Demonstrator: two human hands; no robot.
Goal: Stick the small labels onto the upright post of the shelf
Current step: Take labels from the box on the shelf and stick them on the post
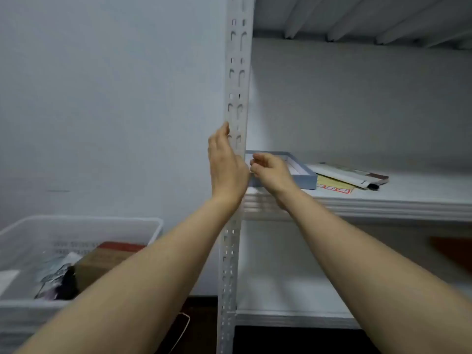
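Note:
The white slotted upright post (236,80) of the shelf runs from top to bottom in the middle of the view. My left hand (226,167) lies flat against the post's left edge, fingers stretched upward. Just to its right, my right hand (269,172) has its fingertips pinched together close to the post, at the height of the middle shelf board. Whether a small label sits between those fingertips is too small and blurred to tell. Behind my right hand, a shallow blue-grey box (302,175) with a white inside rests on the shelf.
On the middle shelf board (383,203), right of the box, lie a yellow sheet (334,187) and folded papers (352,173). A white plastic basket (76,226) with packets and a brown box stands at the lower left. Another shelf board (293,315) sits below.

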